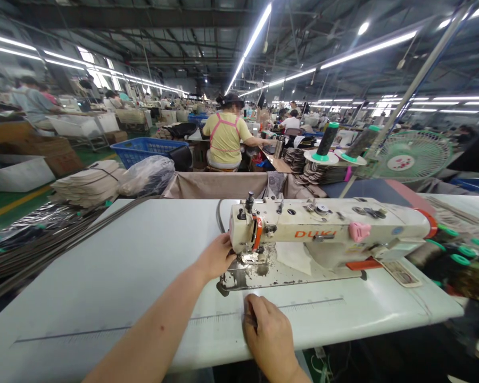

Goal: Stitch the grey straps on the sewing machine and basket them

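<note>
A white sewing machine (331, 229) with orange lettering stands on the pale work table (143, 239). My left hand (219, 258) reaches to the left of its needle and presser foot (255, 255), fingers closed together by the metal bed plate (291, 279). What those fingers hold, if anything, is hidden. Near the table's front edge, my right hand (271, 332) is curled closed, with a dark strip (247, 324) partly showing at its fingers. Behind the machine head a narrow grey-brown strip (220, 215) curves up from the table.
Long dark strips (64, 234) lie along the table's left side. A ruler scale (104, 332) marks the tabletop. Thread cones (327, 141) and a green fan (411, 154) stand at the right. A fabric-lined bin (219, 185) sits behind the table; beyond it a person (225, 135) sits working.
</note>
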A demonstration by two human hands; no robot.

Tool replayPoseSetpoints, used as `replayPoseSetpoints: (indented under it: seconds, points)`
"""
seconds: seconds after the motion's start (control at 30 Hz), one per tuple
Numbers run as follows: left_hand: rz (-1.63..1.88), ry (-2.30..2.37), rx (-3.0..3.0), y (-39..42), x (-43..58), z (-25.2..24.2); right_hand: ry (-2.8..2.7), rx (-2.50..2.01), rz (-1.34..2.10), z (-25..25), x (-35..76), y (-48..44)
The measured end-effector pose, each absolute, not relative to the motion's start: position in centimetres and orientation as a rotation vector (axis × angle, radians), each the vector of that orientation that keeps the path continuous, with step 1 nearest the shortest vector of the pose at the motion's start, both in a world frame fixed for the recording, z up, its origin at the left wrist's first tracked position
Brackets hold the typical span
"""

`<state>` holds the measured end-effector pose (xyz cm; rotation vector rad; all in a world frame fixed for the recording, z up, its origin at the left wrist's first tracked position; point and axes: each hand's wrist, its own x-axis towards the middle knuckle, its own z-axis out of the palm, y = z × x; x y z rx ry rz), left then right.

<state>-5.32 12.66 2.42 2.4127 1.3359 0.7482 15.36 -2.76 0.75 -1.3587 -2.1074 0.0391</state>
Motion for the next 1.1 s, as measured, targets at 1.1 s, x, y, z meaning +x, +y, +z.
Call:
replayPoseSetpoints:
  seconds: [1.1]
  points:
    - [0.654,1.66,2.023,6.4,-3.4,4.1,-2.127,-1.354,0.025,0.8,15.2,-2.9]
